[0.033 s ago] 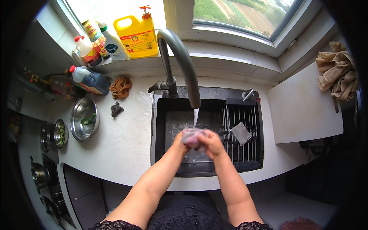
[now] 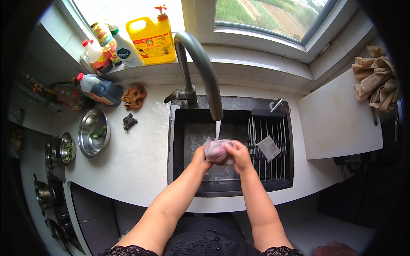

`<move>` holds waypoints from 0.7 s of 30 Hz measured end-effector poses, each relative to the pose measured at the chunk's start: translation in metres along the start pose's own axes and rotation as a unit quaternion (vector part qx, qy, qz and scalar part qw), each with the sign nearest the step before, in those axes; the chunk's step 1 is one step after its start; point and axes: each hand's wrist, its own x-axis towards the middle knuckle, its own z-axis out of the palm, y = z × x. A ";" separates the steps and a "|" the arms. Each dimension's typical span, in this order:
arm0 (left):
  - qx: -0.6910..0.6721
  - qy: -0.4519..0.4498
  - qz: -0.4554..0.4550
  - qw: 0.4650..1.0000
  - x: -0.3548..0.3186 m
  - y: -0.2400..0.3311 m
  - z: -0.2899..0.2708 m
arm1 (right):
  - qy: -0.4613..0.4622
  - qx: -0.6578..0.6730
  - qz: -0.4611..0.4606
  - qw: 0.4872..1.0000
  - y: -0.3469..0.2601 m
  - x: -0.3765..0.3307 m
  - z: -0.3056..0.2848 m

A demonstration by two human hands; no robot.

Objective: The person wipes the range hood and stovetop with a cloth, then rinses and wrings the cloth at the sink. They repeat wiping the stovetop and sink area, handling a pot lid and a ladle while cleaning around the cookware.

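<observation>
Over the black sink (image 2: 173, 149), both hands hold a wet-looking, greyish, partly see-through bundle (image 2: 217, 150) with pink showing in it. Whether it is a thin bag or a cloth, I cannot tell. My left hand (image 2: 200, 158) is closed around its left side. The fingers of my right hand (image 2: 240, 157) grip its right side, slightly blurred. Water (image 2: 218, 130) runs from the curved grey faucet (image 2: 215, 104) down onto or just behind the bundle. To the right, a grey scrubbing pad (image 2: 268, 148) lies on the metal drying rack (image 2: 279, 168) across the sink.
On the left counter stand a steel bowl (image 2: 83, 143) with a green vegetable, a smaller bowl (image 2: 72, 158), a brown rag (image 2: 134, 96) and a dark scourer (image 2: 130, 122). A yellow jug (image 2: 156, 42) and bottles line the sill. A white board (image 2: 337, 123) is at right.
My right hand has shifted slightly right and up. The bundle is drawn out wider between my hands, while my left hand stays nearly in place.
</observation>
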 end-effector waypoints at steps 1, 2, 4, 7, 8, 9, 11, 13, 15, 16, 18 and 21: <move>-0.044 -0.028 -0.005 0.999 -0.020 0.001 0.021 | 0.096 0.058 -0.020 0.994 0.004 0.012 -0.010; -0.056 -0.017 -0.010 0.998 -0.020 0.001 0.020 | 0.088 -0.066 -0.097 0.989 0.025 0.022 -0.017; -0.057 -0.006 -0.018 0.998 -0.021 0.003 0.016 | 0.100 -0.204 -0.255 0.940 0.055 0.015 0.016; -0.060 -0.107 -0.069 0.990 -0.013 0.009 -0.009 | 0.011 -0.489 -0.371 0.789 0.037 -0.022 0.069; -0.071 -0.144 -0.091 0.983 -0.007 0.007 -0.018 | 0.032 -0.501 -0.391 0.772 0.040 -0.018 0.069; -0.082 -0.181 -0.113 0.974 -0.005 0.005 -0.021 | 0.110 -0.465 -0.361 0.801 0.049 -0.007 0.060; -0.030 0.064 0.005 0.997 -0.023 -0.016 0.026 | 0.273 -0.384 -0.293 0.832 0.072 0.025 0.025; -0.026 0.030 -0.029 0.999 -0.034 -0.013 0.035 | 0.287 -0.404 -0.336 0.801 0.078 0.029 0.024; -0.028 -0.050 -0.051 0.997 -0.013 -0.004 -0.009 | 0.184 -0.451 -0.418 0.767 0.084 0.015 0.042; -0.037 -0.208 -0.110 0.971 0.000 0.004 -0.040 | 0.106 -0.460 -0.436 0.766 0.073 0.000 0.060; -0.056 -0.176 -0.073 0.980 0.010 -0.003 -0.047 | 0.037 -0.490 -0.442 0.751 0.052 -0.014 0.079; -0.029 0.046 -0.015 0.998 -0.023 -0.020 0.013 | 0.210 -0.456 -0.355 0.789 0.070 0.033 0.023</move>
